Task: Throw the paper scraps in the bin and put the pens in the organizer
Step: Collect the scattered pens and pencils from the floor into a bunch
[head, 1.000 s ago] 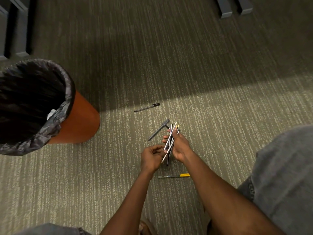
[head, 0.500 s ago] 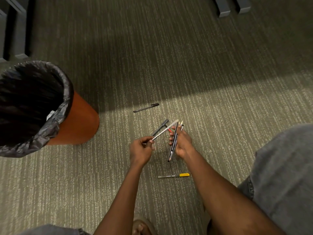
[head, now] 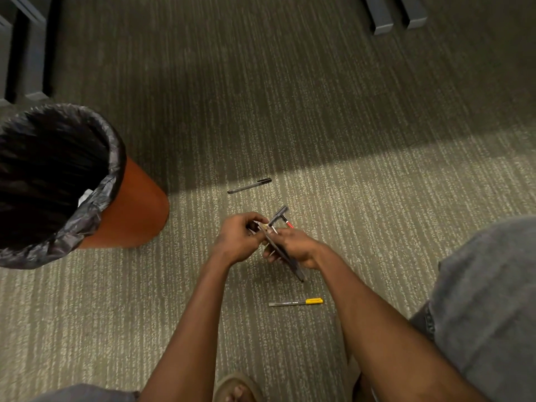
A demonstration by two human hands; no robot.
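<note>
My right hand grips a bundle of pens that slants down to the right over the carpet. My left hand is closed on the upper end of the same bundle, the two hands touching. A dark pen and a red pen lie on the carpet just beyond my fingers. A black pen lies farther off, and a yellow-capped pen lies near me. The orange bin with a black liner stands at the left, a white scrap showing inside. No organizer is in view.
Grey furniture legs stand at the far right and a dark frame at the far left. My grey-clad knee fills the lower right and my sandalled foot sits at the bottom edge.
My left hand moved right with a pen and joined the bundle in my right hand. The bundle swung from pointing up to slanting down to the right.
</note>
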